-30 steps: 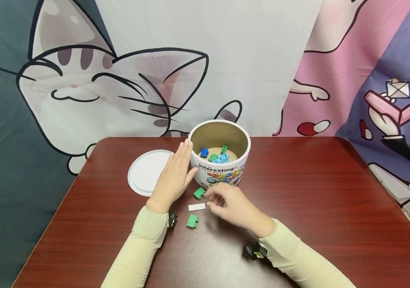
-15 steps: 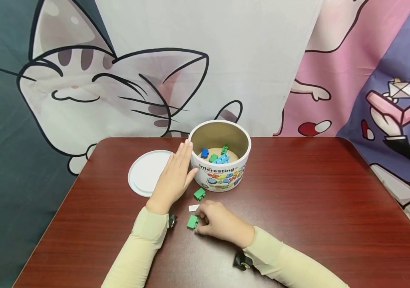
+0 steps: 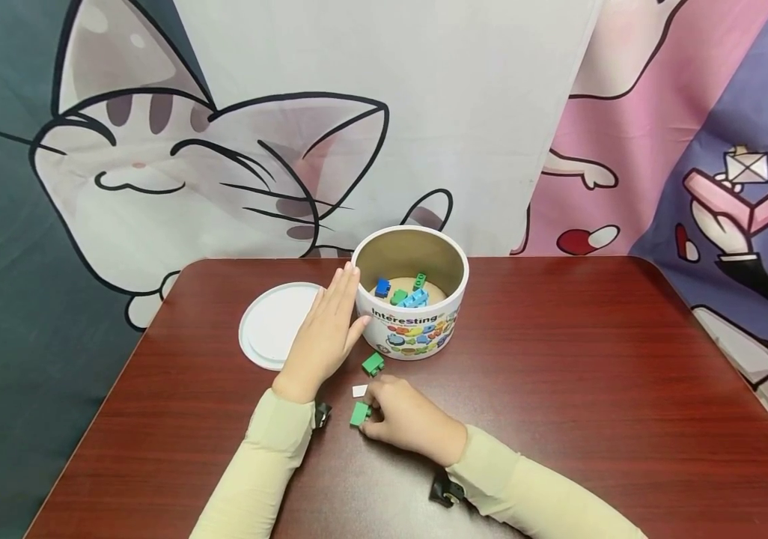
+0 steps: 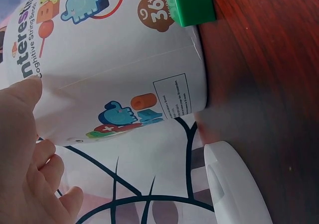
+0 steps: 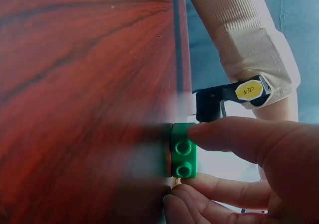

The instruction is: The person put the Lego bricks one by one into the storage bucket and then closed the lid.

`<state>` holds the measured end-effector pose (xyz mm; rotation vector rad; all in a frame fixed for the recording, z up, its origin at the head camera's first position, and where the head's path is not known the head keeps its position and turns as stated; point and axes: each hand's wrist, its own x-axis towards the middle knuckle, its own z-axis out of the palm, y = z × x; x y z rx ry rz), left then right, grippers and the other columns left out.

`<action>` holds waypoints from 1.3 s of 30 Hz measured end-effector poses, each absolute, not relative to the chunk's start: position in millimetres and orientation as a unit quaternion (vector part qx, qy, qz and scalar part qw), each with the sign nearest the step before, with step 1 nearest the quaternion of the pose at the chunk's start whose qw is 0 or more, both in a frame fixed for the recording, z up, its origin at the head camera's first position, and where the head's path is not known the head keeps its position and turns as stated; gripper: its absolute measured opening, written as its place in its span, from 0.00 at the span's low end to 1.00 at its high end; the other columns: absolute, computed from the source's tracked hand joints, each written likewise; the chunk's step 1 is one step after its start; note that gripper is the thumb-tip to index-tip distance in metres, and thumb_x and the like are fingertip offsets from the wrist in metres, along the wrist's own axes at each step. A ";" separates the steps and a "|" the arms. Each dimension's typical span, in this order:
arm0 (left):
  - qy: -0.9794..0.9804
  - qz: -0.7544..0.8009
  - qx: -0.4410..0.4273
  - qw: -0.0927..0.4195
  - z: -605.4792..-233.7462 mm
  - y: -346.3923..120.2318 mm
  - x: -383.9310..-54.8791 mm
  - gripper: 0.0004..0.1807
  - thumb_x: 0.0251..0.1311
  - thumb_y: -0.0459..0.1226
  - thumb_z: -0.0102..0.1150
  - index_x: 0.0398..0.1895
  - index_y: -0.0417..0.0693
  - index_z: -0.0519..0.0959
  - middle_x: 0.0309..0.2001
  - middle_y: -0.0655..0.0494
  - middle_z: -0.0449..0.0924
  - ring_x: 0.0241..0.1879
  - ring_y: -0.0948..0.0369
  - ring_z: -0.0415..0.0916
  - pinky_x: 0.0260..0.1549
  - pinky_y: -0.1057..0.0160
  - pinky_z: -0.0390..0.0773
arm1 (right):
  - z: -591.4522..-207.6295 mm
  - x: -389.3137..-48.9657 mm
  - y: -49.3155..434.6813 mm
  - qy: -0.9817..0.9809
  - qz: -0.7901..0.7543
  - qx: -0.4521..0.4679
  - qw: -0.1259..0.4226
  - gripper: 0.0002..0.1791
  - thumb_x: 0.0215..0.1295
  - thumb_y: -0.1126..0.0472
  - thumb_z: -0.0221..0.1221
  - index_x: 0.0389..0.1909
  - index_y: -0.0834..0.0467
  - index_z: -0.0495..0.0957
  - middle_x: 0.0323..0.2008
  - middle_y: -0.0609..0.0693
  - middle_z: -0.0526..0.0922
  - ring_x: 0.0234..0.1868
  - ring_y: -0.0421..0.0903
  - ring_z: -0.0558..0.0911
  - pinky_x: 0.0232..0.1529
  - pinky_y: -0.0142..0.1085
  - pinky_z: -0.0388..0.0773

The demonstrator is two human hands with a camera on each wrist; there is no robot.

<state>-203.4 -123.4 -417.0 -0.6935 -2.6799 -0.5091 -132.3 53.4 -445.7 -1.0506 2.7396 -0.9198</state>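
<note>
My right hand [image 3: 411, 419] pinches a green building block [image 3: 360, 413] on the table. In the right wrist view the thumb lies at one end of this green block [image 5: 183, 157] and the fingers at the other, its two studs facing the camera. With straight fingers, my left hand [image 3: 323, 329] rests along the left side of a white printed bucket [image 3: 411, 333]. A second green block [image 3: 373, 364] lies at the bucket's foot. Between the two blocks is a small white strip [image 3: 359, 391], partly hidden by the right hand.
Inside the bucket are a dark blue block [image 3: 382, 287], light blue blocks [image 3: 415, 298] and green blocks [image 3: 420, 281]. A round white lid [image 3: 276, 322] lies left of the bucket, partly behind the left hand. The brown table [image 3: 593, 374] reaches back to a cartoon-printed curtain [image 3: 478, 112].
My right hand has come down toward me from beside the bucket's foot and taken the nearer green block between thumb and fingers. The left hand has stayed at the bucket.
</note>
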 end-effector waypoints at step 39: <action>-0.937 -0.174 -0.252 0.168 -416.2 -126.1 -204.1 0.40 0.77 0.45 0.50 0.82 0.42 0.46 0.81 0.47 0.45 0.80 0.54 0.43 0.75 0.46 0.50 | -385.9 -141.6 93.4 0.897 -0.332 -0.289 -0.037 0.09 0.54 0.62 0.69 0.36 0.59 0.81 0.33 0.47 0.81 0.35 0.42 0.80 0.39 0.34 0.80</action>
